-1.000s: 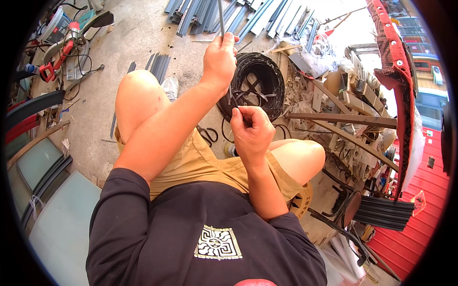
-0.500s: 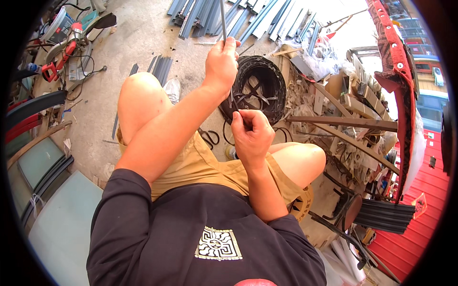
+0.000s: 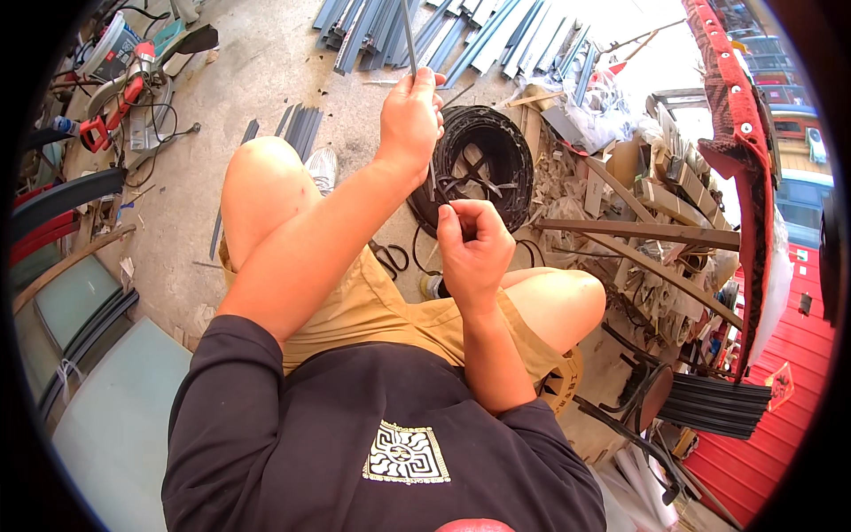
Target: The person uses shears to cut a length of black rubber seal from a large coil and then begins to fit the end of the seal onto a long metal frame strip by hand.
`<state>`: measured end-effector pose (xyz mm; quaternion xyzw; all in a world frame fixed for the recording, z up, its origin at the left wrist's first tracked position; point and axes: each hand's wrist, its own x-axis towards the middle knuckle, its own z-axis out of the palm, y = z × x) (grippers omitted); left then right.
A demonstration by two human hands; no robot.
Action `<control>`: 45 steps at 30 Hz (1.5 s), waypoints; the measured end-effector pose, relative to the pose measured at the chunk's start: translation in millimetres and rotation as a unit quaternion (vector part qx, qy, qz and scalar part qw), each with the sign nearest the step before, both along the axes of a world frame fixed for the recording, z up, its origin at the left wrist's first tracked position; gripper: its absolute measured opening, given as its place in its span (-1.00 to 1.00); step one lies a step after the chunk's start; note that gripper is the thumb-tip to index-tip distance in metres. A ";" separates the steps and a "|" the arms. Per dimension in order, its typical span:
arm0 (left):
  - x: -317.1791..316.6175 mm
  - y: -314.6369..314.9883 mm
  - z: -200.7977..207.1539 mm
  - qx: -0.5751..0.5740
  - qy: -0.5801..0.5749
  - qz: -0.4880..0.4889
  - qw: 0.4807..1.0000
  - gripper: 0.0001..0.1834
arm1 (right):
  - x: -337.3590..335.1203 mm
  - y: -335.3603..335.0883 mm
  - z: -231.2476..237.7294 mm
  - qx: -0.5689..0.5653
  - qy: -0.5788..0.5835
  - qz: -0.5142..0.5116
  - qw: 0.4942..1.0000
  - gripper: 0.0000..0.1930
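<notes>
My left hand point(image 3: 410, 124) is closed around a long, thin dark grey metal strip point(image 3: 409, 40), which rises past the top of the view. Below that fist the strip's lower part runs down in front of a coil of black rubber strip point(image 3: 519, 168) lying on the floor. Close to the strip's lower end, my right hand point(image 3: 476, 259) is curled, thumb and forefinger pinched together. Whatever lies in that pinch is too small and dark to make out. Between my knees, black-handled scissors point(image 3: 388, 257) rest on the floor.
Grey metal profiles point(image 3: 372, 40) are piled ahead, with a shorter bundle point(image 3: 303, 129) near my left knee. A red power saw point(image 3: 115, 111) stands far left, above glass panes point(image 3: 124, 390). To the right are scrap and wooden bars point(image 3: 638, 232).
My right thumb and forefinger have shifted slightly up and right, and the hand has turned a little. The strip's upper end leans a bit further left. My left hand keeps its grip.
</notes>
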<state>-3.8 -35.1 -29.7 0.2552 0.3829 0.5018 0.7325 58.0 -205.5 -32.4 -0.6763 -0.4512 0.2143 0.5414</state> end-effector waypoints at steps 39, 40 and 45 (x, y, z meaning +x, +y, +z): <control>5.1 -4.8 -6.7 0.028 0.000 0.025 0.999 -0.65 | -3.8 12.1 6.3 -0.046 -0.001 0.007 0.999 -0.90; 6.2 -4.6 -6.5 0.029 0.006 0.023 0.999 -0.65 | -3.1 12.2 6.2 -0.045 -0.004 0.008 0.999 -0.90; 5.9 -1.3 -1.1 0.034 -0.001 0.023 0.999 -0.65 | -1.4 9.4 1.8 -0.031 0.062 0.025 0.997 -0.85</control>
